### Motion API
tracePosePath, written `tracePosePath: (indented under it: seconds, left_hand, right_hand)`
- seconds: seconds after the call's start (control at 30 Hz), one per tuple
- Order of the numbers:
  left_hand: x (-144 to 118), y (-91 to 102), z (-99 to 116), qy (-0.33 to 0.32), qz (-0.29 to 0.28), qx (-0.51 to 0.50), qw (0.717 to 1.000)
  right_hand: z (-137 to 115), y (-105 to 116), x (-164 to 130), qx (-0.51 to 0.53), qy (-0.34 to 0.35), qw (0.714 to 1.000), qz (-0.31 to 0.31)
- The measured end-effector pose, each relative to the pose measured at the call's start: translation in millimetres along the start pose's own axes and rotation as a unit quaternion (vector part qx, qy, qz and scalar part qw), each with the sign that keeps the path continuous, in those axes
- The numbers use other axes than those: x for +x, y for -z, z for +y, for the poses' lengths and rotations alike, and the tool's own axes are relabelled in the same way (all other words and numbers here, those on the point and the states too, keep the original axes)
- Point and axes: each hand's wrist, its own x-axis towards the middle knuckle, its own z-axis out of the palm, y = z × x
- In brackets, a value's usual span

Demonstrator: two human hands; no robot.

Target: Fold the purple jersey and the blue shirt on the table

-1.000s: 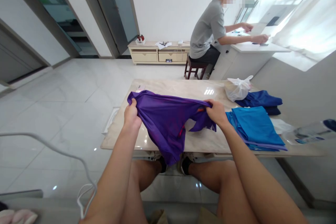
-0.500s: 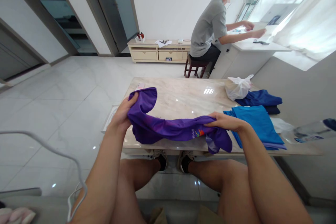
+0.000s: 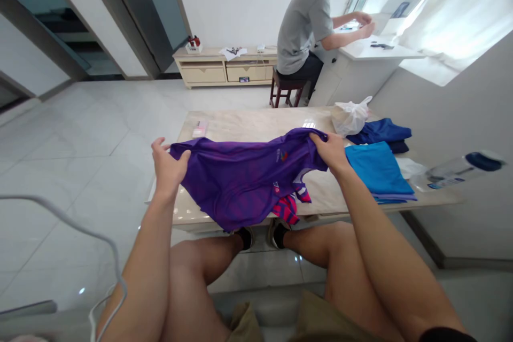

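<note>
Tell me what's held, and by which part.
The right hand grips the purple shirt by its upper right end. The left hand is spread at the left end; its hold is unclear.

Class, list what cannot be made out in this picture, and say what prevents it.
All in the head view, now:
- Shirt: logo lettering too small to read; its underside hidden by the upper cloth.
- Right hand: some fingertips hidden by the shirt.
- Bag: contents hidden by its plastic.
- Bottle: label wording too small.
- Seated person: top of head cut off by the upper edge.
</note>
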Motion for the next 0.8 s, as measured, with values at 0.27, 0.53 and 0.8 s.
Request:
tracePosePath:
  seconds: [0.27, 0.53, 0.8]
  left_hand:
    - [-99.5, -67.0, 69.7, -0.246, -0.375, 0.027, 0.893]
    - [-97.0, -69.1, 83.2, -0.194, -0.353, 0.151, 0.903]
    - [-92.5, -68.5, 92.5, -0.059, -0.253, -0.290, 0.921]
  right_hand:
    - [-71.3, -28.8, -46.7, 0.078, 0.181, 0.937, -0.289]
    - [-74.7, -32.3, -54.9, 0.095, 0.216, 0.956, -0.177]
    - [-24.9, -57.5, -59.0, -0.019, 0.225, 0.906, -0.359]
